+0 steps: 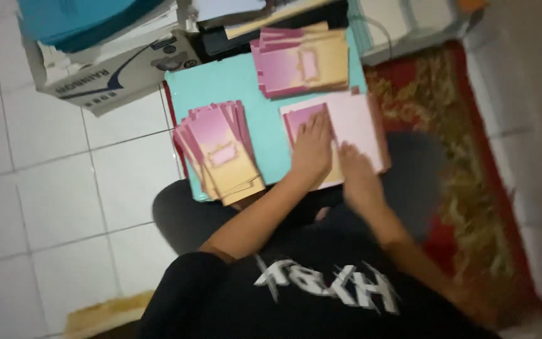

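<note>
The left hand (312, 147) lies flat on a pink card (305, 119) atop a pale pink sheet (359, 125), with the right hand (359, 176) just beside it on the sheet's near edge. Two stacks of pink-and-gold cards (221, 154) rest on the turquoise board (252, 81), one to the left, one farther back.

White floor tiles (45, 188), red patterned rug (472, 157)

Pink card (362, 125) lies flat on the teal board, w/ a darker pink-and-gold piece (305, 116) on its left part, prob a folded cover, tho it's blurry. Both hands pressed on top.
</note>
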